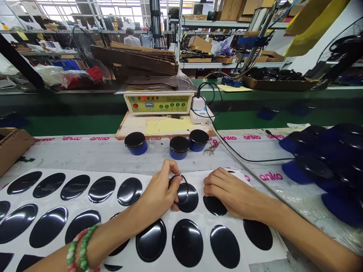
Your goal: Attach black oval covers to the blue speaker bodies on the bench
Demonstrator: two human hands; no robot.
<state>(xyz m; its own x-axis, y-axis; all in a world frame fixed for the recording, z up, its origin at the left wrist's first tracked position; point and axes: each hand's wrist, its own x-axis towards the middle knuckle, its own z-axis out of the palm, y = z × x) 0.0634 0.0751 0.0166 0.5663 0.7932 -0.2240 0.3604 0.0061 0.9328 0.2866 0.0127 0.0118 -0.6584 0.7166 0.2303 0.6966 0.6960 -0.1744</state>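
A white sheet (93,170) covered with several glossy black oval stickers lies on the bench in front of me. My left hand (161,190) pinches the edge of one black sticker (187,196) and lifts it partly off the sheet. My right hand (227,194) rests flat on the sheet beside it, fingers pressing down next to another black sticker (214,206). Beaded bracelets (81,249) circle my left wrist.
Three blue round cases with black tops (136,142) (178,146) (198,139) stand beyond the sheet. A yellow control box (157,102) sits behind them, its black cable (241,155) crossing the bench. A pile of blue cases (326,166) lies right; a cardboard box (13,145) left.
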